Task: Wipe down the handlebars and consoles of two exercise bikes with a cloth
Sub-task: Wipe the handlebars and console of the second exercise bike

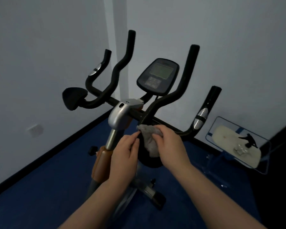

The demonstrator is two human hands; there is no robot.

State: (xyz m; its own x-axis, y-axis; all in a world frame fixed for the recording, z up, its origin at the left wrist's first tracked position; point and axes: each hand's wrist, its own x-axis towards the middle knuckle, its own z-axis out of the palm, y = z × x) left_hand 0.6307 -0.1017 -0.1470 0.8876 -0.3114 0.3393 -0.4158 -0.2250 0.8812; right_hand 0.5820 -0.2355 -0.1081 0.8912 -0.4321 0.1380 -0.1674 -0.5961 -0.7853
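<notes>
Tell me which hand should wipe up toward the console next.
Right, probably. The right hand already grips most of the grey cloth against the handlebar stem leading up beside the console. The left hand only pinches the cloth's edge, nearer the silver post.

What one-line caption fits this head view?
Both hands, left hand and right hand, hold a grey cloth at the exercise bike's black handlebars, below the console.

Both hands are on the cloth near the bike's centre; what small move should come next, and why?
Probably slide the grey cloth, held by the right hand and pinched by the left hand, up the inner right handlebar, since it is bunched at that bar's base.
</notes>
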